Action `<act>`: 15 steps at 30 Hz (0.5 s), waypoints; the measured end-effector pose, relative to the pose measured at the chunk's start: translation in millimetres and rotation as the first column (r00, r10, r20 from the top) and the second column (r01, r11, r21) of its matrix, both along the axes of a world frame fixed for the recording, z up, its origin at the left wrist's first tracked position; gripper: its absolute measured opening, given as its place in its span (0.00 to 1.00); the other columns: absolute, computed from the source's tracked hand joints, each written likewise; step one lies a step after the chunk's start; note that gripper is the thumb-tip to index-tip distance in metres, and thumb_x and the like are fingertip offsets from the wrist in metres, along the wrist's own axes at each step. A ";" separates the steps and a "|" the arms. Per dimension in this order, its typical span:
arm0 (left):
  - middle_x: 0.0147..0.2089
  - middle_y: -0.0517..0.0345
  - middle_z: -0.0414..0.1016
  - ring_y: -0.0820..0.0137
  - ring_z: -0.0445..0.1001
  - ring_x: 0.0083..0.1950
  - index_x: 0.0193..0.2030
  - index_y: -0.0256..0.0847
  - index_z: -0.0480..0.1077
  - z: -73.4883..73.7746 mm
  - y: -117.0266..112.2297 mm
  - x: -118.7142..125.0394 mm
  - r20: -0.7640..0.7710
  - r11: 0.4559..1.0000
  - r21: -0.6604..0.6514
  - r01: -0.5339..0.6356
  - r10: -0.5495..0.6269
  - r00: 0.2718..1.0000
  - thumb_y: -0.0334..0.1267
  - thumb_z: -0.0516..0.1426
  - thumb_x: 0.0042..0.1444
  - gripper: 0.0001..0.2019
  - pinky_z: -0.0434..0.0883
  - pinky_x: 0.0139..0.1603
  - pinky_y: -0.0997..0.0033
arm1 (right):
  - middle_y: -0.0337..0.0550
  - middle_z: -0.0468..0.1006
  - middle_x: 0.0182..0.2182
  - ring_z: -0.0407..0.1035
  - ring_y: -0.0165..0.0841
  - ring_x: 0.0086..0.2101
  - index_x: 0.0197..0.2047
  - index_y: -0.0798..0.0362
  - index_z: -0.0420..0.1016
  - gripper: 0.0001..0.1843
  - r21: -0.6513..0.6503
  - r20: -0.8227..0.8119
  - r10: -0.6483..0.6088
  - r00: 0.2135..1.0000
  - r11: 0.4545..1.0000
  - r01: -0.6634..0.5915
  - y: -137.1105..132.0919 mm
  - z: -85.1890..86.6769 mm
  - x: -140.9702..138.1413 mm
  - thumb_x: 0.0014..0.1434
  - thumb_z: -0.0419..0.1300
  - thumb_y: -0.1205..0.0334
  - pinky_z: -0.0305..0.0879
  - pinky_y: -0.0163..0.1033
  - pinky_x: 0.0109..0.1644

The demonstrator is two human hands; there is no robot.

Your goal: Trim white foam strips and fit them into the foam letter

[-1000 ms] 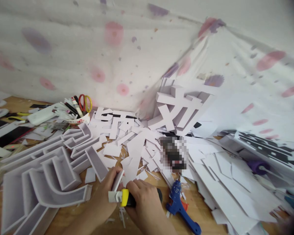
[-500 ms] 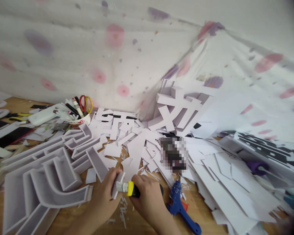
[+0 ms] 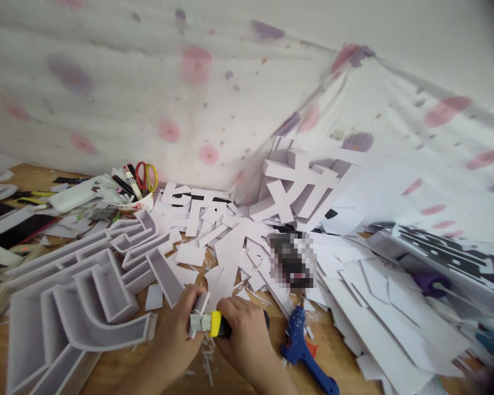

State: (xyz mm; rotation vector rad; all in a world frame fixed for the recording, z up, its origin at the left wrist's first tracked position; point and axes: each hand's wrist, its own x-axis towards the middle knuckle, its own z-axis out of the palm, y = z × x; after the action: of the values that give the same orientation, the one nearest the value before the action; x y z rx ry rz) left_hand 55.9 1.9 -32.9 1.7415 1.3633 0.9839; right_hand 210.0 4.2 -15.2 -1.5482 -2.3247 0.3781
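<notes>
My left hand point(image 3: 176, 329) is closed around a small white foam board piece point(image 3: 203, 303), held upright above the bench front. My right hand point(image 3: 247, 332) grips a utility knife point(image 3: 215, 324) with a black handle and yellow collar. Its silver front end lies against the piece, close to my left fingers. Thin white shavings point(image 3: 207, 359) are scattered on the wood below. A blue glue gun point(image 3: 300, 345) lies just right of my right hand. Left of my hands is a large hollow white letter form point(image 3: 107, 329) with thin upright walls.
White board scraps point(image 3: 379, 307) cover the right side and centre. Another white block character point(image 3: 300, 186) leans at the back by the patterned sheet point(image 3: 148, 82). A cup point(image 3: 135, 204) holds pens and scissors point(image 3: 151, 176). A pixelated patch hides something at centre right.
The knife and my right hand have shifted slightly left, and the knife's silver end now covers more of the foam board piece. The whole view has tilted a little.
</notes>
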 end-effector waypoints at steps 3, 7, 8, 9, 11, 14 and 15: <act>0.39 0.59 0.69 0.68 0.71 0.42 0.44 0.45 0.60 -0.5 -2.0 -0.5 -0.018 1.000 0.029 0.004 -0.004 1.000 0.28 0.49 0.49 0.15 0.69 0.45 0.67 | 0.36 0.74 0.25 0.66 0.30 0.26 0.26 0.51 0.65 0.04 0.018 -0.014 -0.034 0.999 0.999 0.034 1.2 -1.4 0.7 0.44 0.56 0.68 0.45 0.35 0.28; 0.37 0.59 0.69 0.68 0.71 0.41 0.43 0.45 0.60 -0.4 -2.3 -0.7 -0.038 0.997 0.080 0.000 0.003 0.999 0.29 0.48 0.51 0.13 0.69 0.43 0.69 | 0.36 0.73 0.24 0.66 0.30 0.26 0.25 0.51 0.65 0.04 0.014 -0.025 -0.033 0.999 0.999 0.033 2.4 -0.9 -0.4 0.43 0.56 0.68 0.44 0.35 0.28; 0.37 0.59 0.69 0.68 0.71 0.41 0.43 0.45 0.60 -0.2 -2.2 -0.8 -0.040 0.996 0.093 -0.003 0.007 0.999 0.30 0.48 0.51 0.12 0.69 0.42 0.70 | 0.36 0.73 0.24 0.66 0.30 0.26 0.25 0.51 0.65 0.04 0.013 -0.026 -0.032 0.999 0.999 0.032 2.8 -1.0 -0.8 0.43 0.56 0.68 0.45 0.35 0.28; 0.37 0.60 0.69 0.69 0.71 0.40 0.43 0.46 0.60 0.0 -2.2 -1.0 -0.041 0.995 0.102 -0.005 0.009 0.999 0.30 0.48 0.52 0.12 0.69 0.42 0.70 | 0.37 0.74 0.24 0.66 0.30 0.26 0.25 0.51 0.65 0.04 0.013 -0.025 -0.035 0.999 0.999 0.035 3.3 -1.2 -1.1 0.43 0.56 0.68 0.45 0.34 0.28; 0.36 0.60 0.68 0.69 0.71 0.39 0.42 0.46 0.60 0.4 -2.5 -1.6 -0.044 0.994 0.106 -0.006 0.011 0.999 0.29 0.48 0.51 0.12 0.69 0.42 0.71 | 0.37 0.74 0.24 0.66 0.30 0.26 0.25 0.51 0.65 0.04 0.014 -0.022 -0.048 0.999 0.999 0.048 4.5 -1.9 -1.5 0.43 0.55 0.69 0.45 0.34 0.29; 0.35 0.60 0.69 0.69 0.72 0.38 0.41 0.46 0.61 1.5 -3.5 -3.1 -0.053 0.996 0.084 -0.017 0.022 0.998 0.28 0.48 0.49 0.13 0.70 0.41 0.70 | 0.37 0.73 0.24 0.66 0.30 0.26 0.25 0.51 0.65 0.05 0.014 -0.021 -0.062 0.998 0.998 0.062 6.4 -3.1 -1.5 0.43 0.55 0.70 0.46 0.34 0.29; 0.35 0.59 0.69 0.68 0.72 0.39 0.41 0.46 0.61 1.8 -3.9 -3.8 -0.056 0.997 0.077 -0.024 0.028 0.998 0.28 0.49 0.48 0.13 0.70 0.40 0.70 | 0.37 0.73 0.24 0.66 0.30 0.26 0.25 0.51 0.65 0.05 0.010 -0.024 -0.060 0.998 0.998 0.060 7.0 -3.3 -1.5 0.43 0.55 0.70 0.46 0.34 0.29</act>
State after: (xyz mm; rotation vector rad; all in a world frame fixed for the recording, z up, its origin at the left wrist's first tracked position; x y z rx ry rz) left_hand 52.1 -2.0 -31.1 1.8256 1.4036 1.0198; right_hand 208.6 11.2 -18.5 -1.5952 -2.2530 0.3668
